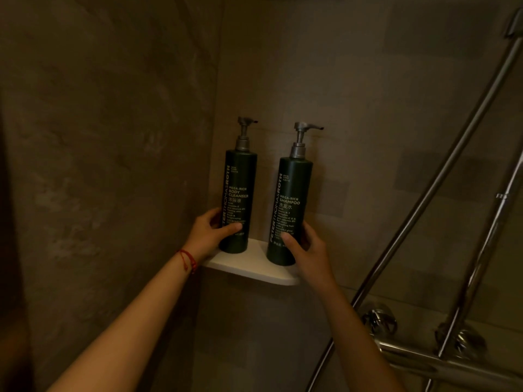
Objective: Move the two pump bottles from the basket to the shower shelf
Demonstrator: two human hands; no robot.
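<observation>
Two tall dark-green plastic pump bottles, grey pump heads, upright on white corner shower shelf (252, 265). Body cleanser bottle (238, 193) at shelf's 9 o'clock side, shampoo bottle (291, 205) at 3 o'clock, apart, nozzles pointing toward 3 o'clock. Left hand (210, 232) wrapped round cleanser bottle low down; right hand (307, 247) gripping shampoo bottle's lower part. Red string bracelet (188, 260) on left wrist. Chrome shower rails (441, 179) toward 3 o'clock, brown tiled walls (107, 137) behind.

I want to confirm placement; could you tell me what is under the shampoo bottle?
The shampoo bottle stands upright on the white corner shelf, gripped by the right hand. The base's right side is hidden by that hand.
</observation>
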